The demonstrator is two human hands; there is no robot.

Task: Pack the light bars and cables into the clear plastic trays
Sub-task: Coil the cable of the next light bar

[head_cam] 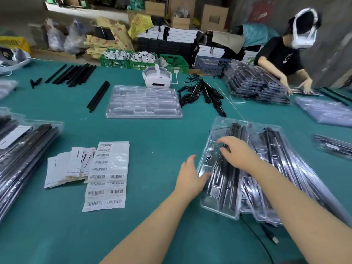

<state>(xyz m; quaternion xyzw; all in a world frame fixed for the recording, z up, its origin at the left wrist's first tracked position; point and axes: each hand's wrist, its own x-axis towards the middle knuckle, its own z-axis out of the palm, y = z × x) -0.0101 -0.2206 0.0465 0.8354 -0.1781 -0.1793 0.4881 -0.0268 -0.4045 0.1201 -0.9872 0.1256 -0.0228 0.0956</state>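
Observation:
A clear plastic tray [219, 205] lies tilted at the front right, on a spread of filled trays [285, 168]. Black light bars [231, 183] sit in its grooves. My left hand [190, 178] grips the tray's left rim, fingers at the edge. My right hand [238, 153] is over the tray's upper half, thumb and fingers pinched on a small black piece in a compartment. A stack of empty trays [142, 101] stands mid-table. Beside it lies a heap of black cables [202, 92]. Loose light bars [99, 96] lie to the left.
Barcode label sheets [106, 176] and paper cards [66, 168] lie front left. Bagged packs [24, 149] fill the left edge. A white headset [157, 77] sits at the back. Another person [285, 60] works at a tray stack [257, 84] back right. A USB cable [266, 233] trails near me.

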